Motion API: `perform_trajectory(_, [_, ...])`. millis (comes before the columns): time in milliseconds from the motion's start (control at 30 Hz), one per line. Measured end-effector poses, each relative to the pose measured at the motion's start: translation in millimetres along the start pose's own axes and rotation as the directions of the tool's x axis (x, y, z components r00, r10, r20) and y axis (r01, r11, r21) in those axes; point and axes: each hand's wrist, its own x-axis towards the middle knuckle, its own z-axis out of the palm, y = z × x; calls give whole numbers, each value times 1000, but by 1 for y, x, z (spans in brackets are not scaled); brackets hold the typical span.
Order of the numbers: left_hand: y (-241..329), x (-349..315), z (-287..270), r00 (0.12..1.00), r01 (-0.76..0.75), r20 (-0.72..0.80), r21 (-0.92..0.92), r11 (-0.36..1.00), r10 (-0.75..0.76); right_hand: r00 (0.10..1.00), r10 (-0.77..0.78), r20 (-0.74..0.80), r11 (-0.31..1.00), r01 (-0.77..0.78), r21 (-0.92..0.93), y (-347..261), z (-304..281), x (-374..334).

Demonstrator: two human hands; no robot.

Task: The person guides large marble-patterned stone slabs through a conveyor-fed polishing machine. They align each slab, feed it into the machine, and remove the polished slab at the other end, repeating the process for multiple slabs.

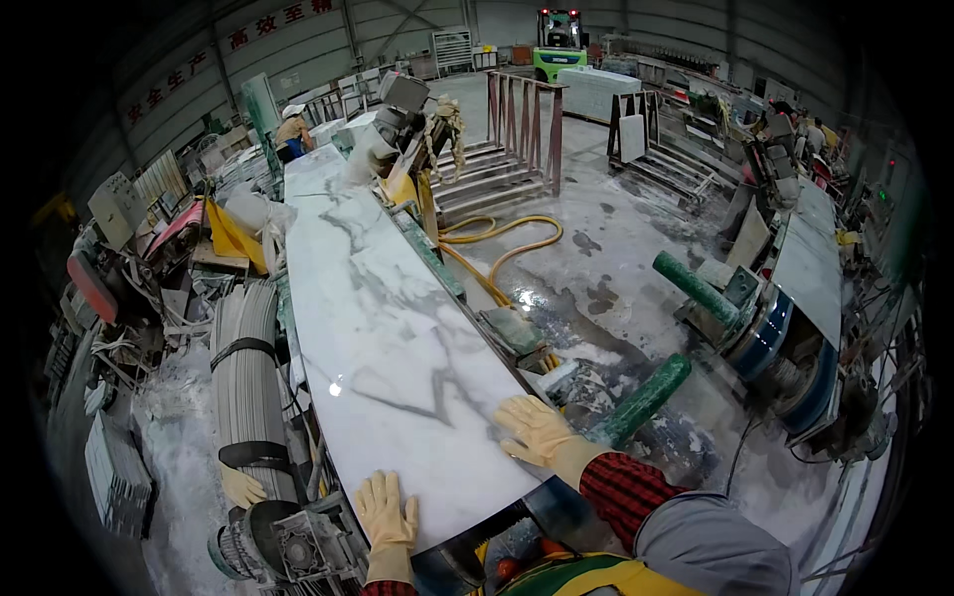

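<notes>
A long polished white marble slab [378,328] with grey veins stretches away from me on a machine bed. My left hand [386,514], in a cream rubber glove, lies at the slab's near left corner with its fingers spread. On the opposite long edge rests my right hand [537,429], gloved the same way, its fingers stretched out over the marble. Neither hand is wrapped round anything. Beneath the near end, a dark belt [462,556] shows.
Left of the slab are a strapped grey ribbed bundle [246,368], a loose cream glove [241,487] and a motor [298,551]. To the right, green rollers [641,399] stick out over wet floor with a yellow hose [517,245]. Farther off are metal racks [527,129], a forklift [560,50] and a person [293,129].
</notes>
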Motion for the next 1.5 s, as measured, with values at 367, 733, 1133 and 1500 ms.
perform_trajectory(367, [-3,-10,4,995,-21,-95,-28,999,18,999,28,-33,999,-27,30,-4,4,-4])
perform_trajectory(733, [-3,-15,7,985,-57,-166,-18,998,53,999,49,-20,998,-48,36,-7,2,-10])
perform_trajectory(1133, [0,-21,7,986,-50,-162,-2,999,49,998,65,-18,998,-65,19,-12,0,-19])
perform_trajectory(1500, [5,-29,3,987,-46,-156,-11,999,44,997,52,-55,999,-52,16,-14,-1,-25])
